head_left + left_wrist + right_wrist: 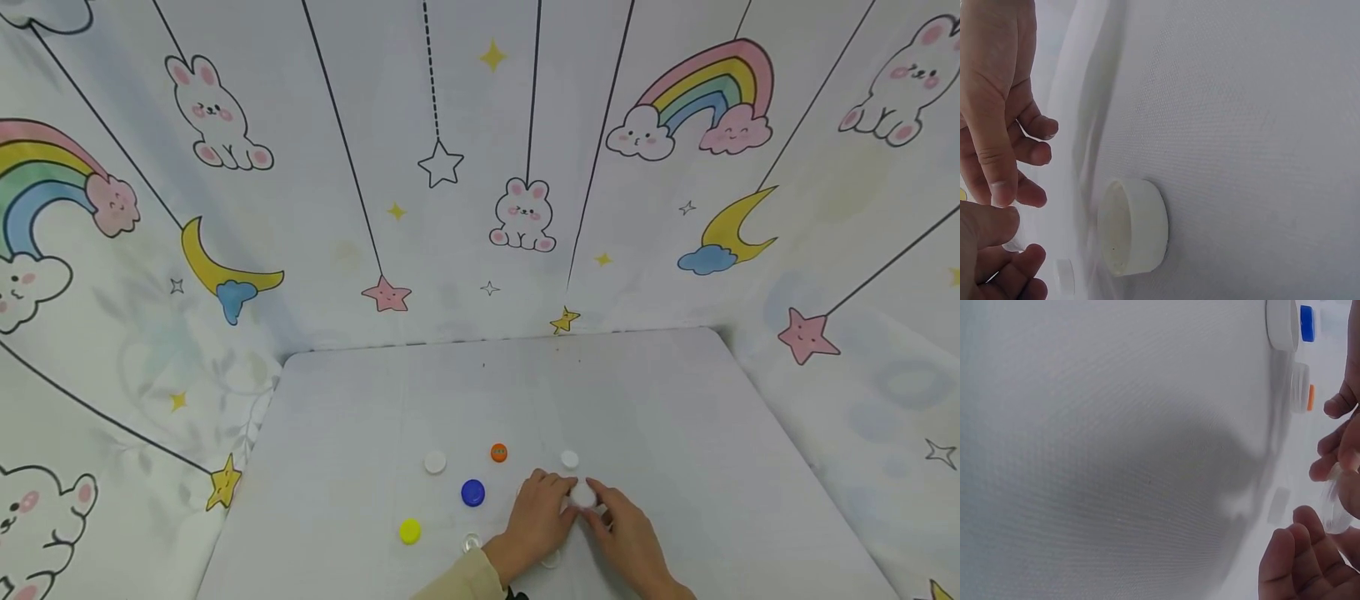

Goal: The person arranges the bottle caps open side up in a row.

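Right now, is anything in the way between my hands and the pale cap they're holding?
Nothing visible is: the left hand and right hand both hold the pale cap at its edge. A white cap lies just beyond it on the table, not between.

Left of the hands (534, 517), our desk (337, 425) bears a white cap (435, 462), orange cap (498, 452), blue cap (472, 493), yellow cap (409, 532) and clear cap (472, 542); we see a second white cap (570, 459) just beyond the hands.

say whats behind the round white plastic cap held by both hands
Behind the held cap, another round white plastic cap lies on the white tabletop; whatever the held cap and fingers hide cannot be seen.
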`<state>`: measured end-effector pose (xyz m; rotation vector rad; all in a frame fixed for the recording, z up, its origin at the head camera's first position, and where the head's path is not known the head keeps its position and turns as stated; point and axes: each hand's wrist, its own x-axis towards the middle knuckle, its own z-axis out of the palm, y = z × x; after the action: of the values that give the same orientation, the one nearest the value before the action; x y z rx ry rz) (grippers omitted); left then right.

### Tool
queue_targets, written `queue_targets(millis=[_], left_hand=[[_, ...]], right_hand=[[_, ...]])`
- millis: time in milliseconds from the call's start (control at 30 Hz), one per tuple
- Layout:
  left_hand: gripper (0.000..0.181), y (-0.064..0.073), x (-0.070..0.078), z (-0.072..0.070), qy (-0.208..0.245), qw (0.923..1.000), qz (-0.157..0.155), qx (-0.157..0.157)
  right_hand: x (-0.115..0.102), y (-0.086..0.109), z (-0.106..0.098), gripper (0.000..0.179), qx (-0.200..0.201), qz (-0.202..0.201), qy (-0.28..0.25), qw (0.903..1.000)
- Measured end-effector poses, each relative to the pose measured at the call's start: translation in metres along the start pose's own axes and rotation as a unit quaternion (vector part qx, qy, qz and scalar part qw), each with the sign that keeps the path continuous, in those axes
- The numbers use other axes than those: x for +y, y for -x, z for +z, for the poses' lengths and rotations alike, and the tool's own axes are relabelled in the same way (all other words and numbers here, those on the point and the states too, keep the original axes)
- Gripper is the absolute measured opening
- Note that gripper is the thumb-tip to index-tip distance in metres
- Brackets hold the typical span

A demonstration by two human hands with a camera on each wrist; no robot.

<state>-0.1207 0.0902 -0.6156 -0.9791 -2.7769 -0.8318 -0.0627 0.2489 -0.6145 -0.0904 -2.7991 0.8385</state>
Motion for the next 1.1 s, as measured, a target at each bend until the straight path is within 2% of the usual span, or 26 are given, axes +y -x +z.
queue_targets(millis=[233, 433, 567, 800, 1100], left_hand=[[0.032, -0.0007, 0.0016, -0.0028, 0.03, 0.9995, -0.009, -0.01], [0.029, -0.0007, 0.0024, -0.0055, 0.073, 0.997, -0.026, 0.003], [0.023, -0.0014, 0.0026, -0.0047, 0.096, 0.9944, -0.043, 0.011], [0.018, -0.0053, 0.002, -0.0016, 0.149, 0.985, -0.087, -0.006], [0.017, -0.0053, 0.0019, -0.0036, 0.208, 0.9738, -0.092, 0.009]], right_hand=[[0.0022, 0.0018, 0.0011, 0.04, 0.013, -0.006, -0.015, 0.9998], [0.0016, 0.0024, 0.0012, 0.034, 0.001, 0.024, -0.032, 0.9992], [0.0021, 0.0024, 0.0018, 0.036, 0.012, 0.014, -0.041, 0.999], [0.0015, 0.0018, 0.0021, 0.048, 0.036, -0.013, -0.043, 0.9983], [0.0003, 0.0023, 0.0016, 0.057, 0.046, -0.029, -0.033, 0.9979]])
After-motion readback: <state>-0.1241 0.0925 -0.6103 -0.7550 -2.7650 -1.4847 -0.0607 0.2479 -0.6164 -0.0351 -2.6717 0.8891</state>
